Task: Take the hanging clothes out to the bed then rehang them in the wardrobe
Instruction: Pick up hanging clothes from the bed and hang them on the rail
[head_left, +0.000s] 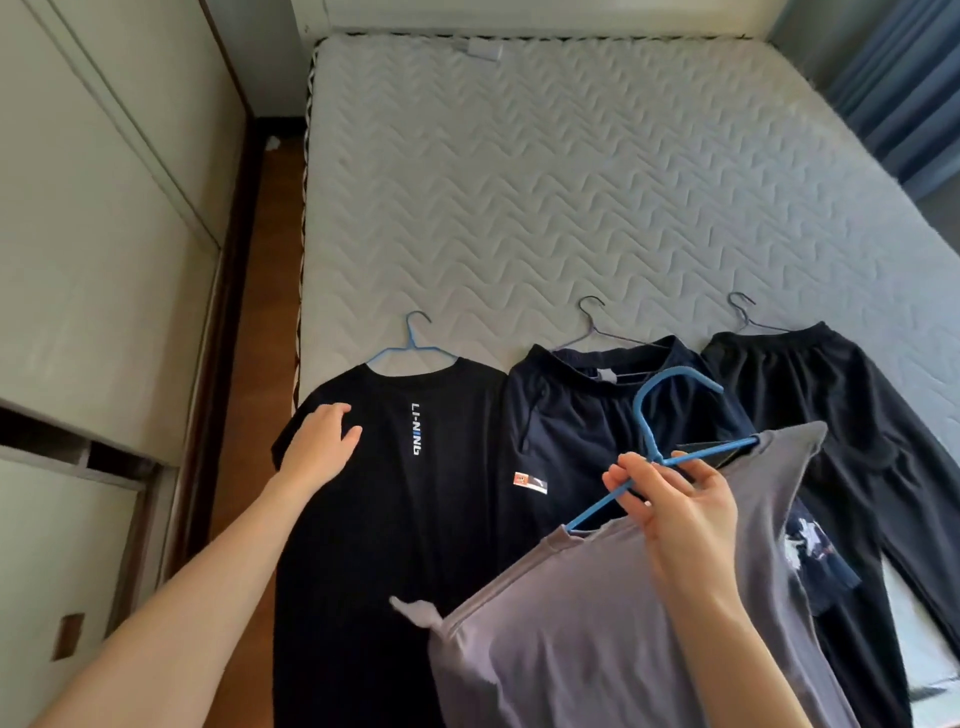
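A black T-shirt (395, 519) on a blue hanger (413, 348) lies at the near left of the bed (571, 182). My left hand (319, 447) rests flat on its left shoulder, fingers apart. Beside it lie a navy garment (571, 431) on a grey hanger (592, 332) and black trousers (852, 415) on another grey hanger (743, 312). My right hand (675, 514) grips a blue hanger (660, 415) carrying a grey shirt (597, 634), held tilted above the navy garment.
A wardrobe (104, 234) with pale doors stands along the left wall, its sliding door partly open at the lower left. A strip of wooden floor (260, 312) runs between it and the bed. Blue curtains (904, 78) hang at the far right.
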